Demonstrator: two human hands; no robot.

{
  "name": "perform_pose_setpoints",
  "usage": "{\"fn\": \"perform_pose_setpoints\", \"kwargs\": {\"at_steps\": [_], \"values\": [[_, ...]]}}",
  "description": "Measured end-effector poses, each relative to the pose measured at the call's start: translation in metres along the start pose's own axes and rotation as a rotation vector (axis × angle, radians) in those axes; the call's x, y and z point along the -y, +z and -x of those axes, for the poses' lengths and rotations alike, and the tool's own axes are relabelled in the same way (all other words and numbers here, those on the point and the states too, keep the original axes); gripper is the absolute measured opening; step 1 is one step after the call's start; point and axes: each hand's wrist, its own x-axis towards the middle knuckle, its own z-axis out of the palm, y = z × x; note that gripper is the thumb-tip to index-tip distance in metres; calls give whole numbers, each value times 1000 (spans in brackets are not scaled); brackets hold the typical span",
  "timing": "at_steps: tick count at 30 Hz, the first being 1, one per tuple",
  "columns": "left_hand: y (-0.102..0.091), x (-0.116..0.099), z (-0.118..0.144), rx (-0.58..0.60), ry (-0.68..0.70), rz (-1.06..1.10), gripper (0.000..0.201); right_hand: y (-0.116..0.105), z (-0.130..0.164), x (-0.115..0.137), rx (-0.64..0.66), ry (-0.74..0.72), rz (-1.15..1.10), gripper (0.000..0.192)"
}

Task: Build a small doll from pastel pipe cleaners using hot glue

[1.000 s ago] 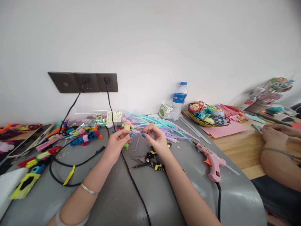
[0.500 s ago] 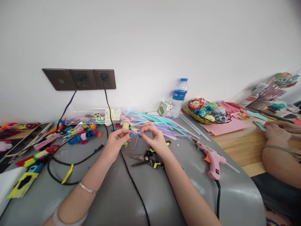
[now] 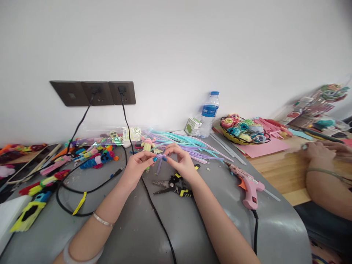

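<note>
Between my two hands is a purple pipe cleaner (image 3: pixel 159 156), bent into a small shape with one straight end hanging down. My left hand (image 3: pixel 139 165) pinches its left side between thumb and finger. From the other side, my right hand (image 3: pixel 178 160) grips it the same way, fingers curled. Just behind stands a small pink and yellow pipe-cleaner figure (image 3: pixel 147 144). Purple and turquoise pipe cleaners (image 3: pixel 184 141) lie in a loose bundle beyond my right hand. Pliers (image 3: pixel 172 184) with black and yellow handles rest below it, partly hidden by my wrist.
A pink glue gun (image 3: pixel 247 185) lies on the right of the grey table, near a water bottle (image 3: pixel 209 115) and a basket of flowers (image 3: pixel 243 130). Black cables (image 3: pixel 156 212) cross the tabletop. Fuzzy figures (image 3: pixel 96 159) cover the left. Another person's hands (image 3: pixel 320 151) are at far right.
My hands stay in nearly the same place, still pinching the purple pipe cleaner. At far right, the other person's hand has moved slightly left and is blurred.
</note>
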Motion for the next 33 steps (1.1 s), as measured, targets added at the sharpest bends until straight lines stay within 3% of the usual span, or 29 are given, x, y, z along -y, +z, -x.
{"fn": "perform_pose_setpoints", "kwargs": {"at_steps": [10, 19, 33], "values": [[-1, 2, 0, 39, 12, -1, 33, -1, 0, -4, -10, -25, -32, 10], [2, 0, 1, 50, -58, 77, 36, -2, 0, -2, 9, -57, -57, 7], [-3, 6, -1, 81, -17, 4, 29, -2, 0, -2, -1, -26, -43, 15]]}}
